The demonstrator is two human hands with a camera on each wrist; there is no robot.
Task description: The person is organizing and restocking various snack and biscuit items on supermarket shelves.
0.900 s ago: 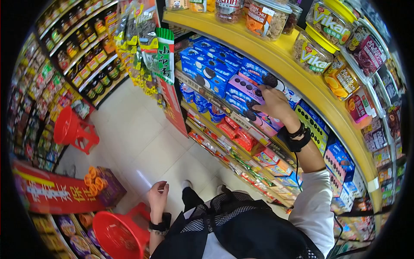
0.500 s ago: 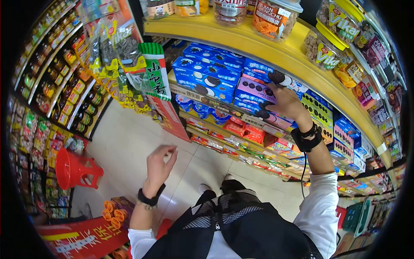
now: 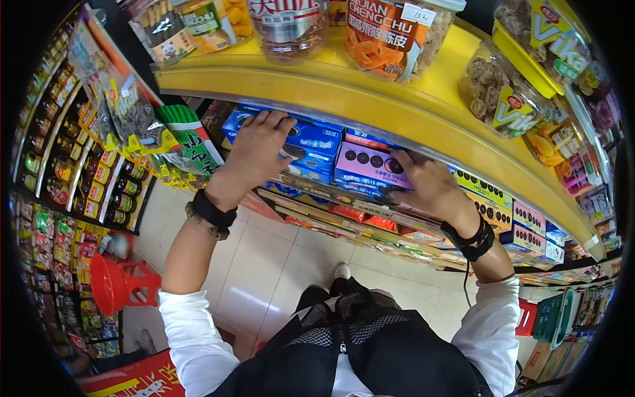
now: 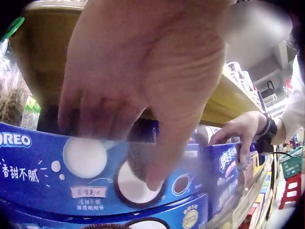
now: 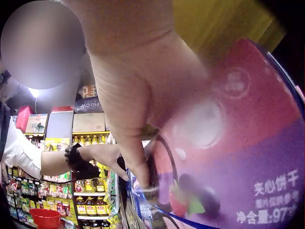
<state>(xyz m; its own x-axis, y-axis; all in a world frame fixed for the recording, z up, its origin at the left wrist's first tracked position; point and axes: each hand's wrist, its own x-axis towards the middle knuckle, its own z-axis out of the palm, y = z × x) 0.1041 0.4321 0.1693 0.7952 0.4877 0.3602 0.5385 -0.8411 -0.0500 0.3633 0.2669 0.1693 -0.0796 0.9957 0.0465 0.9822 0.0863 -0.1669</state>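
In the head view my left hand [image 3: 258,155] reaches over a blue Oreo cookie box [image 3: 314,142] on the shelf. The left wrist view shows its fingers behind the box's top edge and the thumb against the front. Farther right, my right hand [image 3: 436,188] grips the right end of a pink-and-purple cookie box [image 3: 364,162], thumb low on its front. Seen from the right wrist, the thumb presses the printed face of this cookie box [image 5: 252,157], while the other fingers are hidden.
A yellow shelf ledge [image 3: 284,86] with plastic snack jars [image 3: 390,40] overhangs the boxes. Hanging snack bags [image 3: 192,142] flank them at left. Yellow-green cookie boxes [image 3: 486,188] stand to the right. A red stool [image 3: 122,284] is on the tiled floor [image 3: 264,264].
My left hand has risen from beside my body to the blue Oreo box. The right hand stays at the pink-and-purple box. The head view has moved closer to the shelf.
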